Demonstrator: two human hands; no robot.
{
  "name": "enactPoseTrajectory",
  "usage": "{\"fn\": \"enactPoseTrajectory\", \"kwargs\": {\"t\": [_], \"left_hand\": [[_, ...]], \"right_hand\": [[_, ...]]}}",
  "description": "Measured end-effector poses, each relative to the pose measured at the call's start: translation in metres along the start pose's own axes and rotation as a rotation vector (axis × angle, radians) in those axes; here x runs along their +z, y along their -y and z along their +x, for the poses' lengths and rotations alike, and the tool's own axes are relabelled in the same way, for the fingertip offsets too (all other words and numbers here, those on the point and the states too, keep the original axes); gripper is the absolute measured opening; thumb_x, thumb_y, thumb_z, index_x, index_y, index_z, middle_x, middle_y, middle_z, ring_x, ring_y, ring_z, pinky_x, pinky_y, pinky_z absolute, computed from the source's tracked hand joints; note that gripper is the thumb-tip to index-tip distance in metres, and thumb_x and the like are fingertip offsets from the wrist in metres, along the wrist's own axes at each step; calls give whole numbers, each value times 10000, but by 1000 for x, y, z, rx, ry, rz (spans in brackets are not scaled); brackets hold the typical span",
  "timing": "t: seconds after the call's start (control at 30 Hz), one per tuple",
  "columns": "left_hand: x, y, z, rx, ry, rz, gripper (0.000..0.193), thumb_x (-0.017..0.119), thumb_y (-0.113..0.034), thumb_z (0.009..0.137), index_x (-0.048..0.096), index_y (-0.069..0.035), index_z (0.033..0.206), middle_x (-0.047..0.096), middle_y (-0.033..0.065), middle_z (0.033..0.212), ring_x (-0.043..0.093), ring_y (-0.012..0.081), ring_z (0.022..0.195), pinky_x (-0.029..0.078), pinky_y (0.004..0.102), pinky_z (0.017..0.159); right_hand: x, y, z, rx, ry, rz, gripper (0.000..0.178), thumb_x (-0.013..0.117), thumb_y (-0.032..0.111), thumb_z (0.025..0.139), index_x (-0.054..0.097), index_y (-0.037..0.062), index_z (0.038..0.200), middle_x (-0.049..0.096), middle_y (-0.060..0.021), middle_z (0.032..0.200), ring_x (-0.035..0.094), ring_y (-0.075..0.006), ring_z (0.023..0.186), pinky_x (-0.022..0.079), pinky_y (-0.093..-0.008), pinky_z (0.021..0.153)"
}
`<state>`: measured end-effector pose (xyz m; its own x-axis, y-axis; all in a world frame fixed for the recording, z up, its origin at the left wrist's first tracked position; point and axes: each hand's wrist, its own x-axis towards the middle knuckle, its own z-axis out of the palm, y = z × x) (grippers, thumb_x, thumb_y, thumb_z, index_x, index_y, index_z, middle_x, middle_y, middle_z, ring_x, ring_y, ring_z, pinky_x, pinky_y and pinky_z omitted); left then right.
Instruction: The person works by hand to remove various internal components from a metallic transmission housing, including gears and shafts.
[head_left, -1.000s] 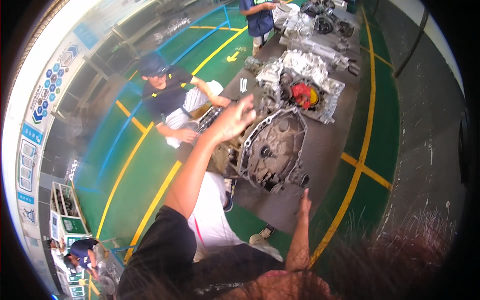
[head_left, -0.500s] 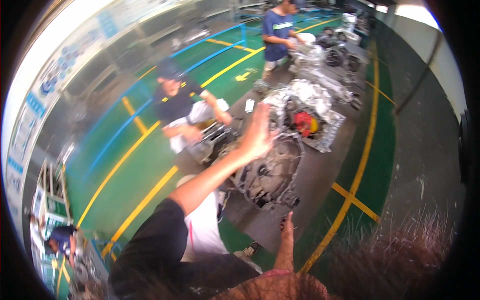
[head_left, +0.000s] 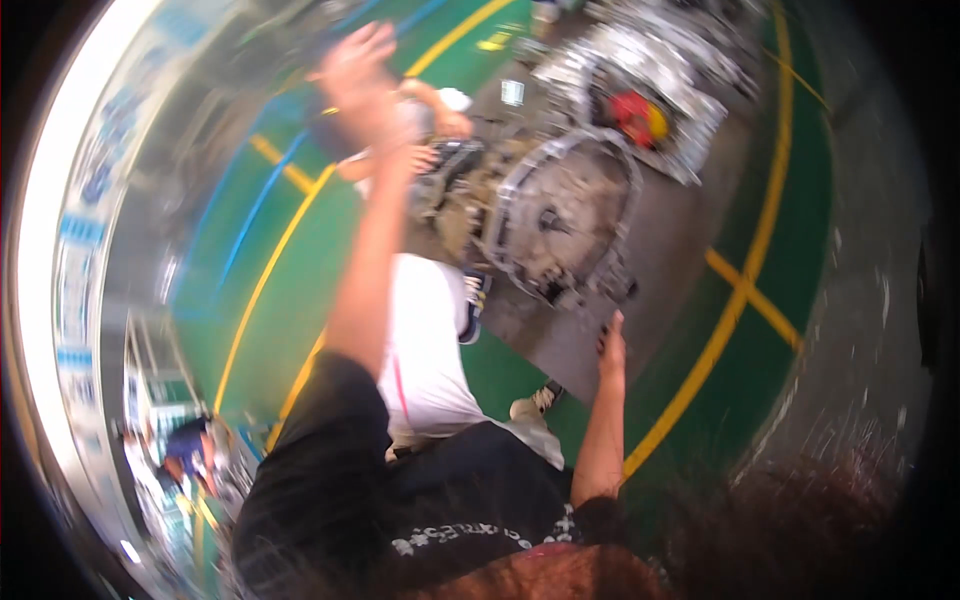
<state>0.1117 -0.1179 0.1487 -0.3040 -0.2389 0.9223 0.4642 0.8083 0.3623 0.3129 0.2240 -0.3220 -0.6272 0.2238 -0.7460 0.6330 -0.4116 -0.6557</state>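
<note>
My left hand (head_left: 360,85) is raised at the upper left, in front of a seated co-worker. Its fingers are spread and blurred by motion, and nothing shows in it. Low beside the bench's near end is my right hand (head_left: 612,345), seen edge-on with a finger stretched forward. I see no object in it; some of its fingers are hidden. Just beyond it lies a large grey gearbox housing (head_left: 565,215), its round open bell facing up, with a shaft in the middle. My right hand looks apart from the housing.
Another metal assembly with a red and yellow part (head_left: 638,118) stands farther along the grey bench (head_left: 665,235). The co-worker's hands (head_left: 440,140) are at a dark metal part left of the housing. Yellow lines (head_left: 740,300) cross the green floor.
My left hand has swung up and left, away from above the housing. My right hand stays near the bench's near end. The view has tilted down, so the bench sits higher.
</note>
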Motion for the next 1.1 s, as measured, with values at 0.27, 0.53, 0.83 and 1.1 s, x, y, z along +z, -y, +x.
{"fn": "enactPoseTrajectory", "kwargs": {"t": [0.27,0.53,0.83,1.1], "left_hand": [[-104,-136,-277,-899,893,-518,560,299,-493,1096,595,-18,1119,689,129,842,665,197,738,530,295,747],[-137,-78,-564,-564,1844,201,558,525,-399,981,535,1,1369,673,263,1190,639,435,1116,503,487,961],[-95,-109,-455,-872,1617,-279,724,592,-528,961,484,-9,1454,551,267,1416,527,408,1324,417,425,1106],[-56,-161,-117,-499,604,-1001,418,447,-305,1048,533,44,1262,662,123,823,619,174,667,509,351,832]], "right_hand": [[2,-9,6,-65,-56,-32,732,552,799,862,671,77,879,449,45,651,382,-91,535,260,-278,493],[-14,-4,9,-98,-55,-204,790,538,822,849,709,53,922,478,31,653,393,-71,534,255,-258,469],[1,-4,8,91,124,146,576,564,739,898,570,168,825,468,38,679,412,-109,563,331,-286,530],[-16,10,6,75,97,36,605,604,717,893,630,113,909,483,41,693,397,-101,554,325,-278,521]]}}
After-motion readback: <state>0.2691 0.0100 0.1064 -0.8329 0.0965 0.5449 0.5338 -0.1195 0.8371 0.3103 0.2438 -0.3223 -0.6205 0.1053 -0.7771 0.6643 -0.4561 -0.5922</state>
